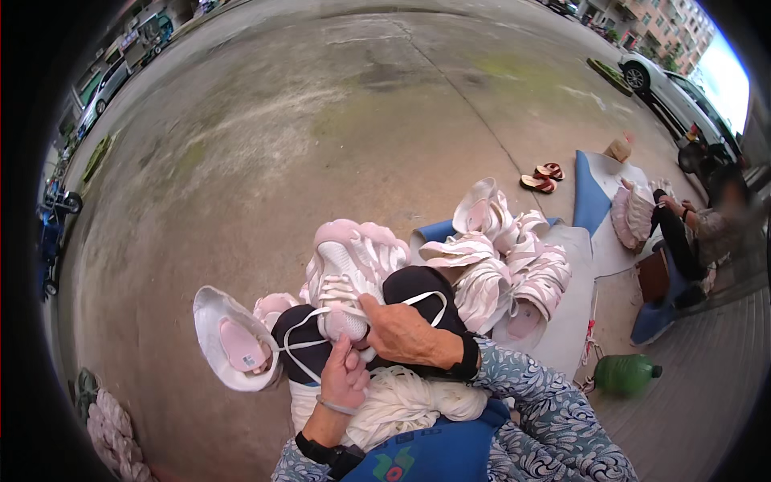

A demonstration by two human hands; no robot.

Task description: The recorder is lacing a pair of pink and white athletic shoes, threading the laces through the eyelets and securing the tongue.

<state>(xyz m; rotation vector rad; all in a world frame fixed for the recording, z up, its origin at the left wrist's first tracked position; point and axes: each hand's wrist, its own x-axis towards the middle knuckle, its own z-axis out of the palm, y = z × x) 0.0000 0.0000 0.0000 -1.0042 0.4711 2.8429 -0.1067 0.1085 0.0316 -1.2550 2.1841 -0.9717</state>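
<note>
Basically, L hand point(344, 381) has its fingers curled in, thumb up, at the near end of the shoe point(341, 263); can't tell if they grip anything. R hand point(411, 333) reaches in from the right, fingers bent, one tip at the shoe's lacing; can't tell if it's pinching or just pressing. Shoe, pink & white, sits btwn the hands, just beyond L thumb, w/ white lace point(427, 294) looping out both sides over the dark knees point(409, 283). Bracelet point(336, 408) + black band on L wrist, black cuff on R.

Nearer, in the lap: hank point(393, 406) of white strips, then blue apron point(438, 454). Left of the knees, a white shoe point(241, 344) w/ pink insole; more pink-white shoes right behind the one at the hands.

Right: shoe pile point(514, 269) on a pale mat point(574, 317) w/ blue parts; green bottle point(626, 375) nearer, on its side. Near left, a pale shoe bundle point(114, 434) on the ground.

Farther: sandals point(538, 183), a pair, beyond the pile. Far right, a co-worker point(715, 229) seated by another mat point(590, 193), w/ pink-white shoes point(632, 215) close by. Silver car point(683, 96) behind; bldgs past that. Far left: another car point(108, 88), plus a blue trike point(55, 229), approx., nearer.
</note>
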